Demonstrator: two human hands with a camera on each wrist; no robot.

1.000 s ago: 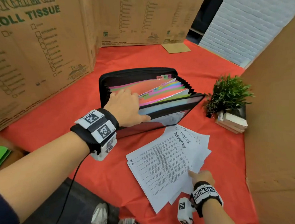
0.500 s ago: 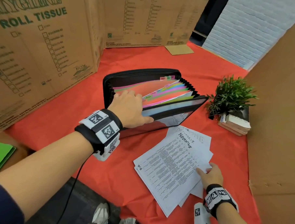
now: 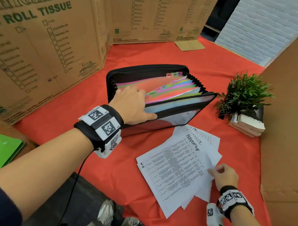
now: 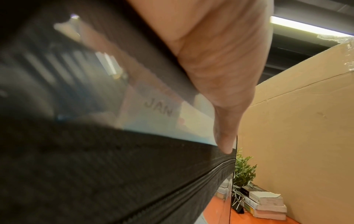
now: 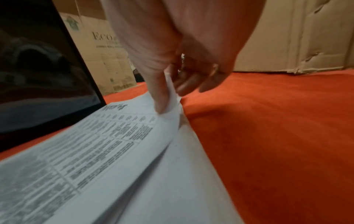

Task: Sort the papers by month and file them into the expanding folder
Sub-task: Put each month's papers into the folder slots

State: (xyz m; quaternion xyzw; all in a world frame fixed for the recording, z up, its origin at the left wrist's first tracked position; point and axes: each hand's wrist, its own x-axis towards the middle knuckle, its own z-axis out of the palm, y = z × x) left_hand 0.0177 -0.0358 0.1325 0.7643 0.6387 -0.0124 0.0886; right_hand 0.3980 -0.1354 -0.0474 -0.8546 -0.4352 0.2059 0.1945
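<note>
One black expanding folder (image 3: 161, 102) stands open on the red surface (image 3: 142, 51), the left hand (image 3: 132, 105) gripping its front edge, fingers inside, thumb outside; just beside it lies one loose pile of papers (image 3: 177, 164), the right hand (image 3: 224, 174) pinching the top sheet's corner; one potted plant (image 3: 243, 91) stands near
</note>
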